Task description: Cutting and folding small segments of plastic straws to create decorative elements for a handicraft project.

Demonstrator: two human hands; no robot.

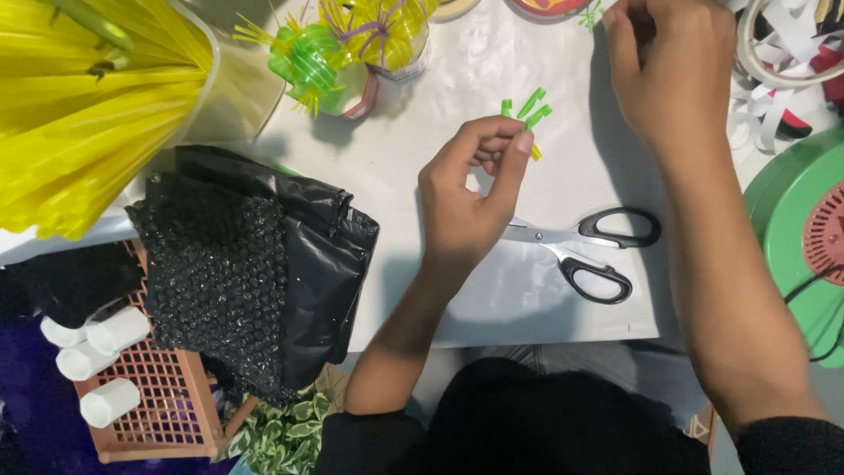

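Observation:
My left hand is raised over the white table and pinches a small bundle of short green straw pieces between thumb and fingers. My right hand reaches to the far edge of the table with its fingers curled near the top of the view; what they touch is hidden. Black-handled scissors lie shut on the table just right of my left wrist, between my two arms.
A large bunch of yellow straws fills the top left. Green and yellow straw flowers stand at the back. Black bubble wrap hangs over the table's left edge above an orange crate with white rolls. A green fan sits at right.

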